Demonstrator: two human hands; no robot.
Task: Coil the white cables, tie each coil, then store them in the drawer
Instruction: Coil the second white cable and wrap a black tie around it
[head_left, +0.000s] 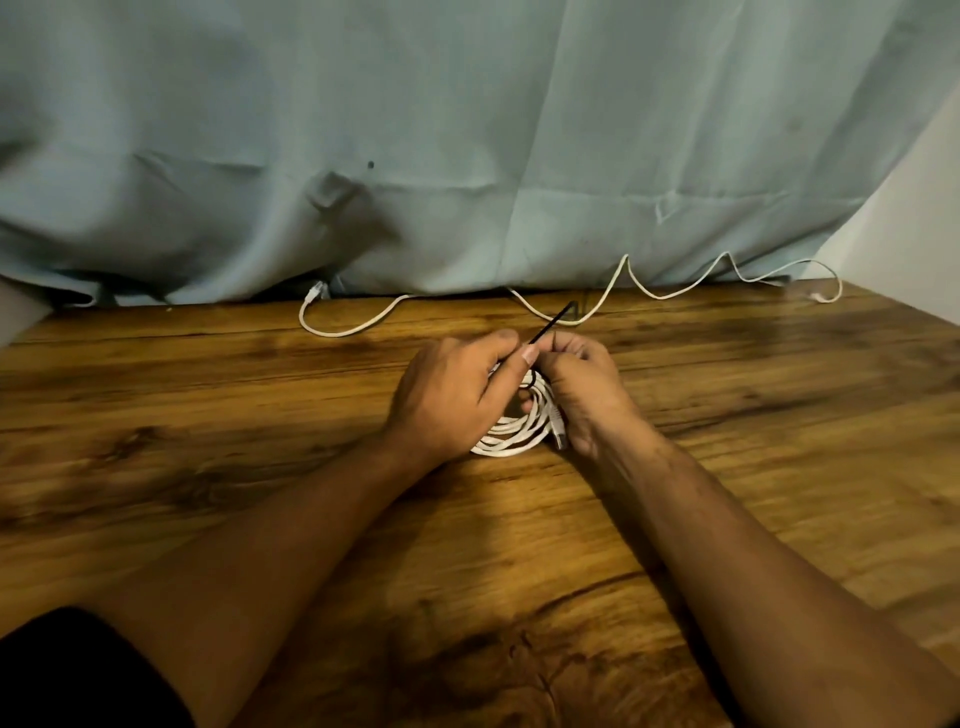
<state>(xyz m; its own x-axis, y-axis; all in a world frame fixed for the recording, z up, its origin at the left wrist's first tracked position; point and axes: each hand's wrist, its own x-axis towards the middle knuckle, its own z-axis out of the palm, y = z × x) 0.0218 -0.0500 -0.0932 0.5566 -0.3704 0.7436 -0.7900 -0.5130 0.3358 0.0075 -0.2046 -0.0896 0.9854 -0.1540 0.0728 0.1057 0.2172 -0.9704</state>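
A coiled white cable (511, 434) lies on the wooden table (208, 415) between my hands. My left hand (449, 397) and my right hand (582, 389) meet over the coil's far side. A thin black tie (550, 325) loops around the coil; its free end sticks up and away from my fingertips. My left thumb and forefinger pinch the tie, and my right hand grips the coil and the tie beside it. A second white cable (582, 314) lies uncoiled in loose waves along the table's far edge, its plug (316, 291) at the left end.
A pale blue cloth (467, 156) hangs behind the table and reaches its back edge. A white wall (914, 228) stands at the right. No drawer is in view. Bare wood surrounds the coil on all sides.
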